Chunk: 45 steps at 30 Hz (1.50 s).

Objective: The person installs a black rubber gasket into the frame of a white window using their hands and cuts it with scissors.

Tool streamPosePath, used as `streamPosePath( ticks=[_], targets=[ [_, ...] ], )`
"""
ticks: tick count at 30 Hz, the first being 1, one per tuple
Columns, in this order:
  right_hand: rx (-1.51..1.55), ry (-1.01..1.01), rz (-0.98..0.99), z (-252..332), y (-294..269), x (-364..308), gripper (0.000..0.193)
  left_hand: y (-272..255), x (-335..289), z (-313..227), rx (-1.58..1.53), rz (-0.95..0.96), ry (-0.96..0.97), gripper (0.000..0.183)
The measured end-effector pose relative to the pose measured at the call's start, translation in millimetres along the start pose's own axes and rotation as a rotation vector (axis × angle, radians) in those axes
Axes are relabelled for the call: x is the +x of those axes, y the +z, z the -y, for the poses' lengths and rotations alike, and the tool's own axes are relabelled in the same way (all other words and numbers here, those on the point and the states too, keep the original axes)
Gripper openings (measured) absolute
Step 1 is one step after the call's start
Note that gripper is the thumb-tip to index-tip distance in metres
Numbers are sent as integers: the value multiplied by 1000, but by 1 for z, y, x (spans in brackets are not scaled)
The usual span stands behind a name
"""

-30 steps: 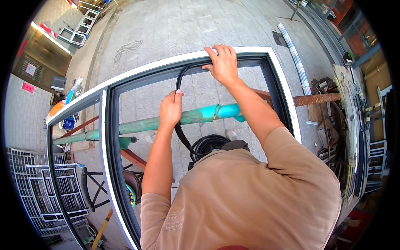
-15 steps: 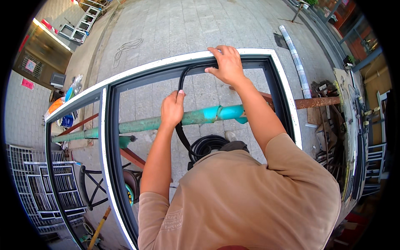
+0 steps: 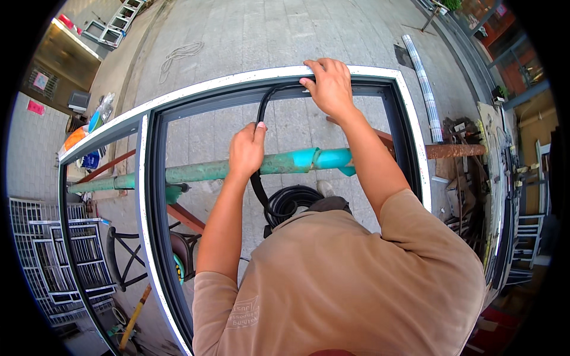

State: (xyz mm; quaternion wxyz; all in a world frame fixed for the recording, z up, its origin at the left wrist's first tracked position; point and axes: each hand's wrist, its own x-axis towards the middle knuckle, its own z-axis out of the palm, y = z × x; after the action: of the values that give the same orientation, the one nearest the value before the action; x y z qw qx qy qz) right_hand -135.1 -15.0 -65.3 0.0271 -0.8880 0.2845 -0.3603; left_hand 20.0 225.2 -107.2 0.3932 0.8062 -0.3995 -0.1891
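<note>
A large window frame (image 3: pixel 237 79), white on top with dark grey inner edges, lies before me. My left hand (image 3: pixel 246 150) is closed round a black rubber sealing strip (image 3: pixel 263 110), inside the frame's opening. Above that hand the strip bends right to the frame's far bar; below, it runs down to a black coil (image 3: pixel 295 196) under the frame. My right hand (image 3: pixel 331 87) grips the far bar, fingers over its white top and thumb at the inner edge, close to the strip. Whether that thumb touches the strip I cannot tell.
A green pipe (image 3: pixel 270 163) crosses beneath the frame, with a torn turquoise wrapping. A rusty bar (image 3: pixel 454 151) sticks out at right. A rope (image 3: pixel 178 56) and a long wrapped bundle (image 3: pixel 423 89) lie on the paving. Metal frames (image 3: pixel 71 261) lean at left, near a chair (image 3: pixel 127 258).
My right thumb has moved up from the opening onto the far bar's inner edge. The strip's upper bend sits a little nearer that bar. My left hand keeps hold of the strip.
</note>
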Motion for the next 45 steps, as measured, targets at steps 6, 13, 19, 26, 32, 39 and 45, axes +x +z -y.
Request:
streamPosePath(
  ticks=[6,13,19,26,32,39,45],
  targets=[
    [-34,-34,-27,23,9,2,72,2,3,0,39,5,10,50],
    [-60,-72,-78,16,23,-2,77,6,6,2,-20,-17,-8,50],
    [-72,-56,-69,20,20,0,78,3,6,-3,22,-29,12,52],
    [-59,-17,-70,20,19,-1,75,9,13,-4,164,-65,77,53],
    [-29,-141,-41,45,29,6,78,-1,11,-17,-104,35,-163,51],
    [-4,-161,-87,44,41,7,78,6,17,-4,-11,-31,-50,51],
    [-1,-179,-58,39,36,8,75,0,16,-17,-119,27,-151,51]
  ],
)
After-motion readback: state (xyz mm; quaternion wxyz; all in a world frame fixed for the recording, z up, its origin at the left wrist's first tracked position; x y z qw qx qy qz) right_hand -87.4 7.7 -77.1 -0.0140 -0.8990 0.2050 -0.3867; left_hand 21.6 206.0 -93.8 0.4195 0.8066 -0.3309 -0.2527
